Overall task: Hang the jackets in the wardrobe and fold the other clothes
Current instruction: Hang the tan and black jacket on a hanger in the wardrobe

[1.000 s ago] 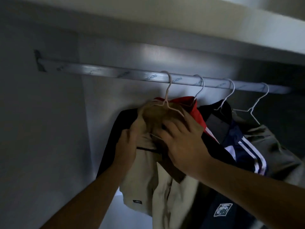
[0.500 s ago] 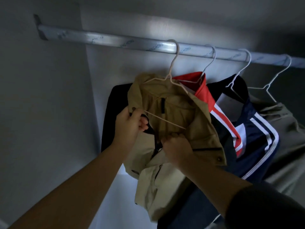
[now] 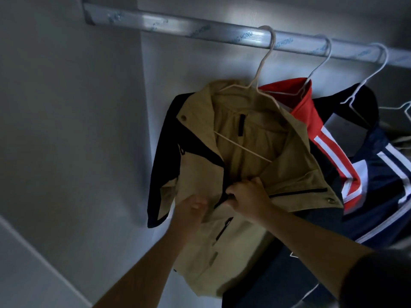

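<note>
Khaki-and-black zip jacket (image 3: 289, 174) hangs by white wire hanger (image 3: 254, 86) from the silver metal rail (image 3: 200, 30); your right hand (image 3: 246, 196) pinches its front, left hand (image 3: 192, 210) grip too blurred to tell; folding likely remains.

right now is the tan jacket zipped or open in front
Open at the top: the tan jacket's lapels spread wide, showing the white hanger's bar inside. Below the right hand, cannot tell.

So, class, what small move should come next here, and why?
Probably draw the front edges of the jacket together: its hanger is already hooked on the rail, yet the front gapes open, and the right hand grips one edge.
</note>
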The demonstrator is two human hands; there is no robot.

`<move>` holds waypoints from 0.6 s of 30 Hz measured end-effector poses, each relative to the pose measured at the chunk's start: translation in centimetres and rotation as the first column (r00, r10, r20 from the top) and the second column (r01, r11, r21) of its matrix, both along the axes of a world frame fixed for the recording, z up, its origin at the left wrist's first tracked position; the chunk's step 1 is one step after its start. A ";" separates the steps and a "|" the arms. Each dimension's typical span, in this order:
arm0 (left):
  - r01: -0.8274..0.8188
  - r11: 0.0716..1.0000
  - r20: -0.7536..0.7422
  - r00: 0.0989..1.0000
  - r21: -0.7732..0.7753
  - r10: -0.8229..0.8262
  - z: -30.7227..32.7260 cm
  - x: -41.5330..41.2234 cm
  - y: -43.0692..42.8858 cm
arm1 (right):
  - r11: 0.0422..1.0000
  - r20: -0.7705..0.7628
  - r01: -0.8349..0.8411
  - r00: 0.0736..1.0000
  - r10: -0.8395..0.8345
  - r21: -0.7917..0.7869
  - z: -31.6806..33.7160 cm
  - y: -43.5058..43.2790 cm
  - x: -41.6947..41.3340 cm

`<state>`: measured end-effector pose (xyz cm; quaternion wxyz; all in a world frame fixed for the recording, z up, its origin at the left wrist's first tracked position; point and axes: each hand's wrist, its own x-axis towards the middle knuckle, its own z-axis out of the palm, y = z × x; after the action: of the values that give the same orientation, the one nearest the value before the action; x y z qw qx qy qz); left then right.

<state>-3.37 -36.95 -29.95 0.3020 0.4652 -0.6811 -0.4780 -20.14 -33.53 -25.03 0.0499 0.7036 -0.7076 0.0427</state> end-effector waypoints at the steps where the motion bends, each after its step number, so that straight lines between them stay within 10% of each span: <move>1: 0.031 0.999 0.024 0.999 -0.015 -0.031 -0.6 -0.6 0.4 | 1.000 0.043 -0.019 0.999 0.019 0.001 0.1 0.3 -0.1; 6: 0.059 0.995 0.107 0.993 -0.084 -0.050 -1.4 -1.9 1.5 | 0.998 0.206 -0.058 0.977 0.058 -0.006 1.0 1.2 -0.4; 11: 0.172 0.974 -0.148 0.977 0.148 -0.151 -1.0 -1.9 2.9 | 0.993 0.381 -0.106 0.917 0.116 -0.047 2.0 2.4 -0.6; 18: -0.028 0.992 -0.071 0.997 -0.124 0.020 -0.3 -2.2 3.4 | 0.958 -0.035 -0.286 0.958 0.284 -0.040 2.8 3.5 -0.1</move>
<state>-5.60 -33.52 -30.23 0.3598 0.4367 -0.6931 -0.4466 -20.28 -30.00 -22.25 0.0691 0.7974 -0.5970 0.0549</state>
